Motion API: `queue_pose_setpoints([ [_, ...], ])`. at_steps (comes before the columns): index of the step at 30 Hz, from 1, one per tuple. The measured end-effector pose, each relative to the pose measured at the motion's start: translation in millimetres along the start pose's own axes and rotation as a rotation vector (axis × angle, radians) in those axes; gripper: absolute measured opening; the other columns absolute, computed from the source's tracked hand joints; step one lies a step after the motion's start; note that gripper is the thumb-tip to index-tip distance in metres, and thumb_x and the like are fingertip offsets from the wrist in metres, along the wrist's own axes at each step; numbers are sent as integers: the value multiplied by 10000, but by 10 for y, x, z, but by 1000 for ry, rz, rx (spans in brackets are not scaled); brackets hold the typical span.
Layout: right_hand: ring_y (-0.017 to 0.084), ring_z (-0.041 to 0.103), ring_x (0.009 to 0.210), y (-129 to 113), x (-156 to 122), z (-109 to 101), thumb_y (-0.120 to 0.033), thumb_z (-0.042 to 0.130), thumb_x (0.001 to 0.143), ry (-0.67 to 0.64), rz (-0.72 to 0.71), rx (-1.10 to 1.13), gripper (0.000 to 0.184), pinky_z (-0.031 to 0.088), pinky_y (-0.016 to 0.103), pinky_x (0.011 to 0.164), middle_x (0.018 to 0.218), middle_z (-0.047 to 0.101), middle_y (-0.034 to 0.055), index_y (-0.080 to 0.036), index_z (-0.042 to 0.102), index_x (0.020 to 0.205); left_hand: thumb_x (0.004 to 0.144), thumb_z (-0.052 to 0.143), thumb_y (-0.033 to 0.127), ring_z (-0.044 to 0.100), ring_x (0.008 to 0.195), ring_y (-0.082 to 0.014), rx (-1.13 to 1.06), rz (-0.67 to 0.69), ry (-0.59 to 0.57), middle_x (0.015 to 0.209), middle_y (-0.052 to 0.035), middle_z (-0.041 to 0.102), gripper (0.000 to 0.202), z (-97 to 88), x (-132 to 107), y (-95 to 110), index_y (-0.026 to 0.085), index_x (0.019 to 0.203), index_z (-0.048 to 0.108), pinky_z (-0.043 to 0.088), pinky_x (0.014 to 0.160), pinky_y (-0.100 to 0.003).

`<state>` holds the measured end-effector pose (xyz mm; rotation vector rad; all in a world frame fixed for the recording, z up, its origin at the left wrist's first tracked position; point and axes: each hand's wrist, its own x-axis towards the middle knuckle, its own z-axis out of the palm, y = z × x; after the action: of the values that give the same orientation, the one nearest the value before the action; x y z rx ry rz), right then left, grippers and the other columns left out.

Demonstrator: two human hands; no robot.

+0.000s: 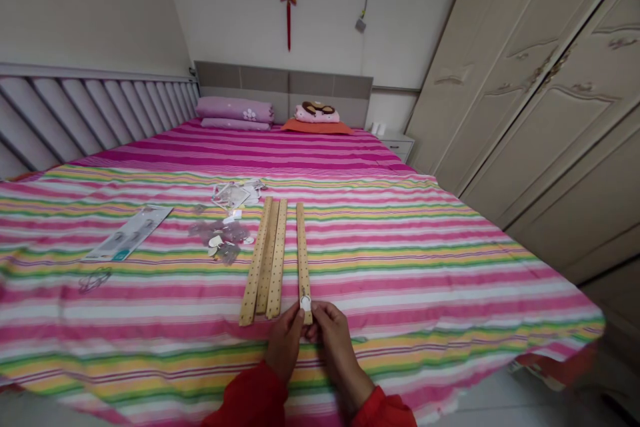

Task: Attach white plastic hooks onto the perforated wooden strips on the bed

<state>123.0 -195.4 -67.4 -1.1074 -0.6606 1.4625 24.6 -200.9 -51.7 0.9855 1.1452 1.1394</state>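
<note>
A narrow wooden strip with rows of small holes (303, 247) lies lengthwise on the striped cloth, its near end between my hands. On that end sits a small white piece (305, 304) with a rounded top; its exact kind is too small to tell. My left hand (286, 337) is closed at the left side, thumb against the white piece. From the right, my right hand (333, 333) pinches the strip's edge beside the piece, its lower fingers curled partly out of sight. Just left lie several similar perforated wooden strips (276, 267), side by side.
Small plastic bags with white pieces (223, 240) lie left of the strips. Beyond them is a pile of white frames and cards (239, 193). A blister-style package (129, 235) and a thin wire-like bundle (95, 278) lie farther left. A wardrobe (540, 100) stands at right.
</note>
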Motion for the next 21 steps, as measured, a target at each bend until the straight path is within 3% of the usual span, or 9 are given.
queue_pose_setpoints([
  [5,97,474,341,24,4,-1,-444,747,608,20,13,35,342,347,203,395,379,545,-35,-138,648,726,644,655,468,570,640,-149,-51,-38,89,772,-21,655,601,-42,48,-97,130,1139,614,489,604,-279],
  [12,87,461,330,42,21,-6,-442,752,604,32,8,31,365,338,190,370,381,541,-39,-129,647,759,682,638,453,505,490,-111,-70,-13,116,568,51,544,729,-5,9,-76,138,1318,472,462,511,-253],
  [21,77,418,317,-83,-23,7,-454,756,599,15,-37,-68,566,317,195,338,399,496,-81,-116,659,1043,646,691,448,609,611,-161,-155,-124,193,743,-42,644,701,-54,36,-131,120,1243,525,531,620,-311],
])
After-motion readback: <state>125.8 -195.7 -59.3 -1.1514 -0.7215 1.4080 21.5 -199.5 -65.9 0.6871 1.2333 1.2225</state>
